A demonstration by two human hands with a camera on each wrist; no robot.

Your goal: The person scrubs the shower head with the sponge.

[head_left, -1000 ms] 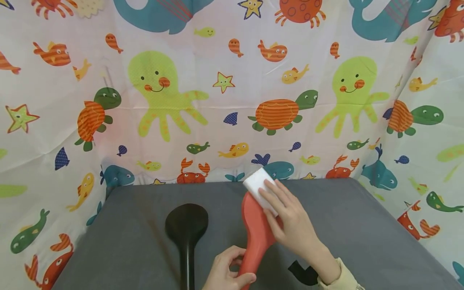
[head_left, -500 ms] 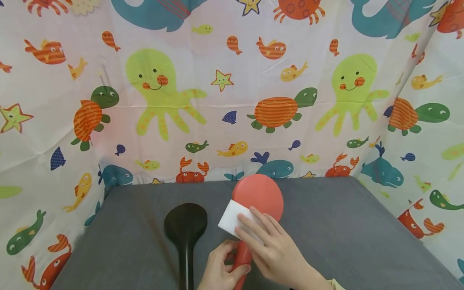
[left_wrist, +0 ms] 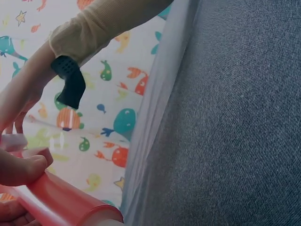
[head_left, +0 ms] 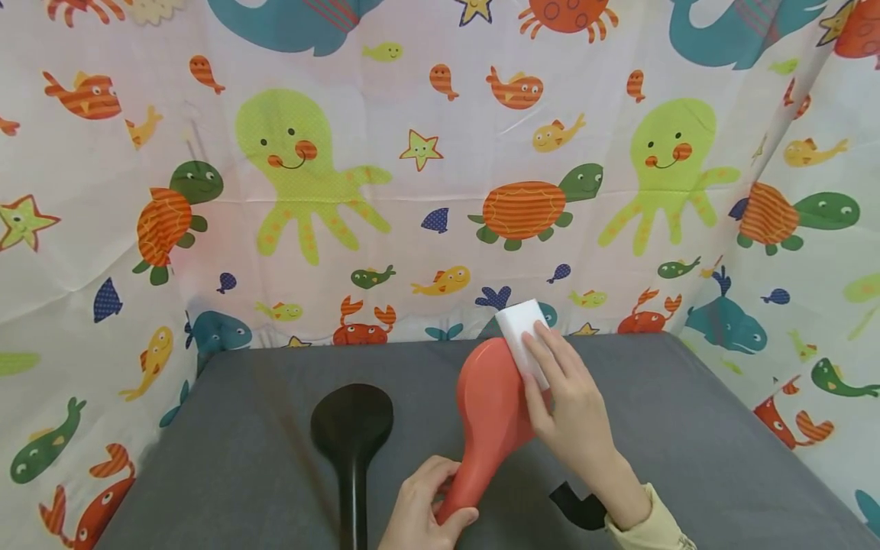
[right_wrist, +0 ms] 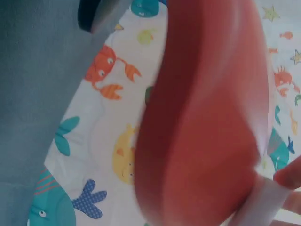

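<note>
The head camera looks forward and down from farthest back, with the grey table (head_left: 220, 443) toward six o'clock and the printed curtain (head_left: 412, 99) toward twelve. The left wrist camera sits close and is rolled sideways: table at three o'clock, the handle of a red paddle-shaped object (head_left: 491, 405) at seven. The right wrist camera, nearest to that object, is tilted too; its broad part spans twelve to six, table at nine. Head and left wrist share the right sleeve (head_left: 649, 519); head and right wrist, the white block (head_left: 520, 336).
</note>
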